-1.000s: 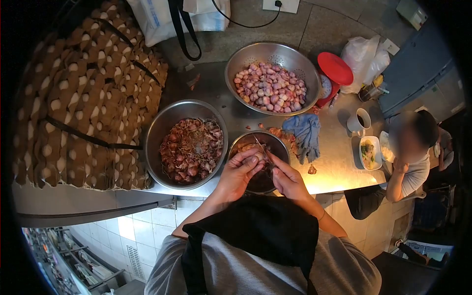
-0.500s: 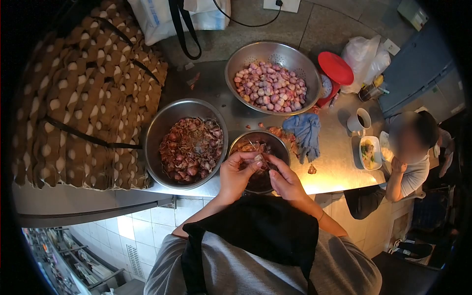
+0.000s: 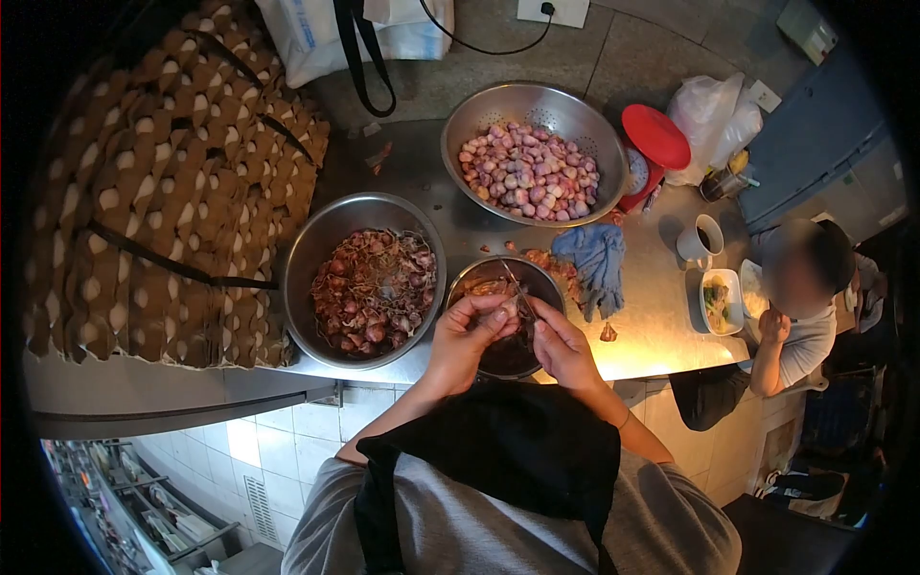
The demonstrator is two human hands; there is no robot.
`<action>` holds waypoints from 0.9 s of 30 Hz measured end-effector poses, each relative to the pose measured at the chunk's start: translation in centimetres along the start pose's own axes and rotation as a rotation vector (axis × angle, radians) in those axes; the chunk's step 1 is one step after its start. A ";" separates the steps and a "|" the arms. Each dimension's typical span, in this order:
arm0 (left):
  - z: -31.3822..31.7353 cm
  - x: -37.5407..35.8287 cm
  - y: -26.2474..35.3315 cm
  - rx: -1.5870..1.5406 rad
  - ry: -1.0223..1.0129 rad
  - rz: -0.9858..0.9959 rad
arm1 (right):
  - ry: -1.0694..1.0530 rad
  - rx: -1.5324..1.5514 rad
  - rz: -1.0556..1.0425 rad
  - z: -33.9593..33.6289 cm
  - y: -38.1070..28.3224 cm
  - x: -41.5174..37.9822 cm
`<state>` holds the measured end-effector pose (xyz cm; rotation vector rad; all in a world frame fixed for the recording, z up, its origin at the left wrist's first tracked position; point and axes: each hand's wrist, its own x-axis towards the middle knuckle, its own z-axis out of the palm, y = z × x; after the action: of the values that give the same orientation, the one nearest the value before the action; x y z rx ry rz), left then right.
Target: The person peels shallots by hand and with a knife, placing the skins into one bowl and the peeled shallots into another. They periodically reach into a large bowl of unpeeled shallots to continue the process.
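Note:
My left hand (image 3: 468, 335) pinches a shallot (image 3: 509, 308) between thumb and fingertips. My right hand (image 3: 562, 349) is closed on a small knife (image 3: 515, 277), its thin blade slanting up and away beside the shallot. Both hands hover over a small steel bowl (image 3: 555, 290), which holds reddish-brown peelings. To the left sits a larger steel bowl (image 3: 299, 316) full of unpeeled shallots (image 3: 369, 292) with roots and dry skins. Farther back, a steel colander (image 3: 594, 125) contains pink peeled shallots (image 3: 530, 172).
Stacked egg trays (image 3: 163, 201) stand at the left. A blue glove (image 3: 596, 259) lies beside scattered skins. Right of the colander are a red scale (image 3: 655, 137), a mug (image 3: 692, 247) and a food dish (image 3: 715, 311). A person (image 3: 810, 335) sits at the right.
The knife blade has swung more upright and to the right beside the shallot. My right hand has shifted slightly; my left still holds the shallot.

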<state>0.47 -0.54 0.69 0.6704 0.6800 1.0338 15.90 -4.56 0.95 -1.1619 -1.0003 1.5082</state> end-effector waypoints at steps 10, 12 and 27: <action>-0.5 0.3 0.0 -0.146 0.004 -0.092 | -0.008 -0.261 -0.118 -0.1 -0.2 -0.2; -0.5 0.3 -0.2 -0.158 0.015 -0.075 | -0.040 -0.223 -0.091 0.1 0.0 -0.5; -0.4 0.3 -0.2 -0.090 0.006 -0.054 | 0.011 -0.290 -0.111 0.0 0.0 -0.2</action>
<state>0.37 -0.25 0.18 0.5685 0.6500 1.0106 15.90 -4.80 1.01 -1.2906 -1.2855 1.2973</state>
